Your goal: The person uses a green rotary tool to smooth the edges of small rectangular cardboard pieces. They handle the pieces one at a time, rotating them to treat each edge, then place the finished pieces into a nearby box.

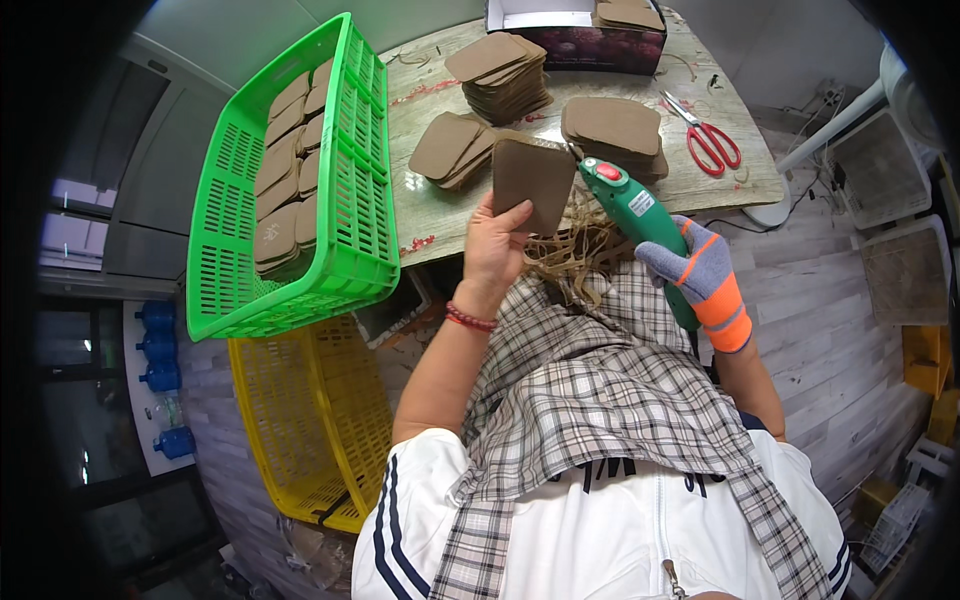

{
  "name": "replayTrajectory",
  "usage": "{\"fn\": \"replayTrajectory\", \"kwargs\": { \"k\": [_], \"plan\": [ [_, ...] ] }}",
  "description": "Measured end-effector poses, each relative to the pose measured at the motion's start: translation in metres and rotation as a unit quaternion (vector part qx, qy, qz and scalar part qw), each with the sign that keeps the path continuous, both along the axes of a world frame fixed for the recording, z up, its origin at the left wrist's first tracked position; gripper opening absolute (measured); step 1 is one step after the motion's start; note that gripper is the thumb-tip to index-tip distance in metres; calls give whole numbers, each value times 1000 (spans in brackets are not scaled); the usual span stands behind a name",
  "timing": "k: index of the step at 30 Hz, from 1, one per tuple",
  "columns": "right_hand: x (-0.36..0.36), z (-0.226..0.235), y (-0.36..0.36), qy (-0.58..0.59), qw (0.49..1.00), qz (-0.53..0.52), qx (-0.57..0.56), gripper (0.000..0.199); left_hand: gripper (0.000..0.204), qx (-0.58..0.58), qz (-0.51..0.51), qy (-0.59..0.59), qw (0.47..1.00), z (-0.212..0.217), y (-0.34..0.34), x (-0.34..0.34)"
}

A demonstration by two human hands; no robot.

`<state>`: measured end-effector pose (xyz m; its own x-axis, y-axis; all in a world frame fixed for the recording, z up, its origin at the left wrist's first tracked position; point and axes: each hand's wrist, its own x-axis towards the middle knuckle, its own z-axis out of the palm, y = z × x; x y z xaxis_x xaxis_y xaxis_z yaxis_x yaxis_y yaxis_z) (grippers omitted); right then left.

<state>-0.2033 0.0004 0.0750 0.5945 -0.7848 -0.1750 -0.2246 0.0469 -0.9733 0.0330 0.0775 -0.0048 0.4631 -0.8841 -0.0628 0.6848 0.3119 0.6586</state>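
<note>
Nearest us: a plaid apron (pixel 620 420) over a white top (pixel 590 540), both sleeves striped. Red bead bracelet (pixel 471 317) on the left wrist. Tangled tan strips (pixel 575 248) hang at the desk edge, over the lap; we read them as offcuts.

Left grip (pixel 493 243), bare, pinches a brown pad (pixel 535 180) by its lower left part, thumb on the face, pad held up in front of the desk. Right grip (pixel 690 262), in a grey and orange glove, is wrapped round a green power cutter (pixel 632 205), its tip right at the pad's upper right corner. We can't tell whether it touches.

Step in hand, we'd judge: trimming the edge of this one pad. The next move seems to call for a steady left pinch, thumb clear of the blade, while the cutter follows the outline and the pad gets turned to offer more edge.

Low on the left, a yellow crate (pixel 318 400) on the floor. On the desk (pixel 725 105), just behind the held pad: a small fanned stack (pixel 450 150) on the left, a flatter stack (pixel 615 128) on the right. Green crate (pixel 345 265) at the left side, rows of stacked pads (pixel 280 190) inside. Farther: red-handled scissors (pixel 708 150) on the right, a taller stack (pixel 502 78), then a dark open box (pixel 585 50) along the far edge, more pads at its right end.
</note>
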Motion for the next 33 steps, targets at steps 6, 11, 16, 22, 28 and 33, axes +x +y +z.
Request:
{"fn": "replayTrajectory", "kwargs": {
  "k": [6,11,16,22,28,33],
  "plan": [
    [-2,-2,1,20,998,55,4,43,33,66,-66,-132,987,22,19,46],
    [2,-7,7,34,995,80,-58,39,33,119,-119,-179,969,31,30,58],
    [7,-3,7,33,997,66,-11,44,31,152,-155,-179,960,29,35,47],
    [8,-1,7,25,996,85,8,38,29,155,-157,-314,923,37,37,61],
    [7,-1,9,45,993,113,-2,40,24,132,-46,-351,926,50,40,83],
    [10,-4,12,50,990,132,5,45,20,121,-38,-332,935,47,39,86]
  ]
}}
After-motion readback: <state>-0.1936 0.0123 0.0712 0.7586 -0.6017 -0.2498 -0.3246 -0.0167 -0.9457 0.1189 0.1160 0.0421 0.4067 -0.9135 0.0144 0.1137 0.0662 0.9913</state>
